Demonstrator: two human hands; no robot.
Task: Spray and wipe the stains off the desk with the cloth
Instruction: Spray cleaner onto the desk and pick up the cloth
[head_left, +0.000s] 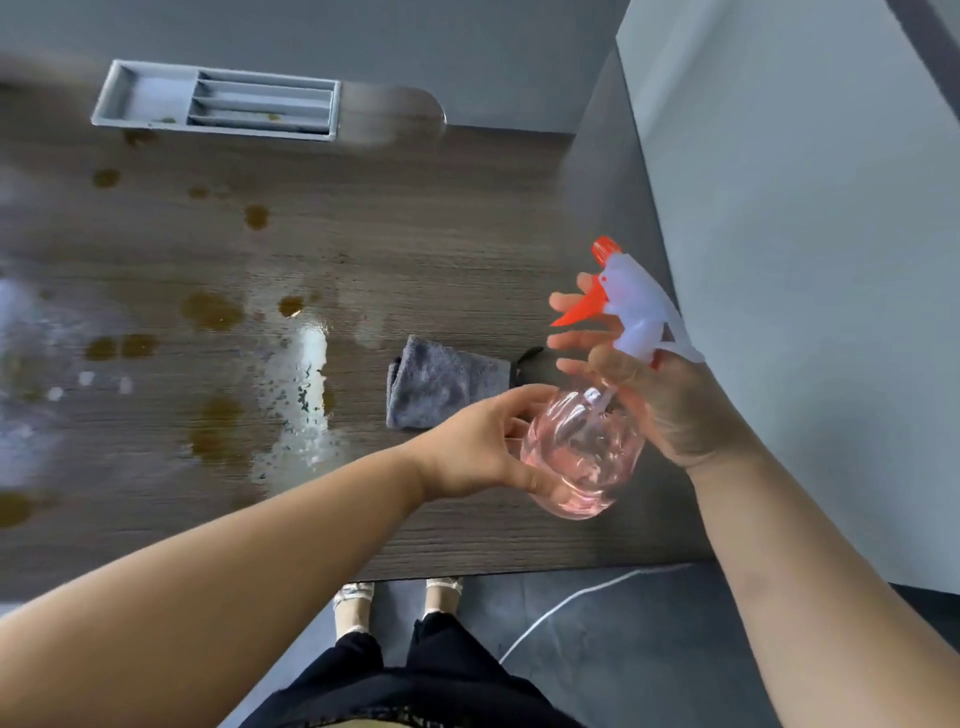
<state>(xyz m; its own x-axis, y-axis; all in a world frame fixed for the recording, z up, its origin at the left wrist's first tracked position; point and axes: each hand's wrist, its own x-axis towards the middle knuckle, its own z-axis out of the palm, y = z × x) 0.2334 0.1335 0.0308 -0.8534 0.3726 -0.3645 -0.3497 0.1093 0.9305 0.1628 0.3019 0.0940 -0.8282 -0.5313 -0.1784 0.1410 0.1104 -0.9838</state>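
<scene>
A clear pink spray bottle (582, 452) with a white head and orange trigger is held above the right part of the wooden desk (415, 249). My right hand (654, 395) grips its neck, fingers near the trigger. My left hand (483, 447) holds the round body from the left. A folded grey cloth (436, 384) lies on the desk just behind the bottle. Several brown stains (213, 312) dot the left and middle of the desk, with wet sprayed patches (306, 374) among them.
A grey desk organiser tray (156, 93) sits at the back left. A grey partition wall (779, 234) bounds the desk on the right. The desk's front edge runs below the bottle; my feet and a white cable (571, 597) are on the dark floor.
</scene>
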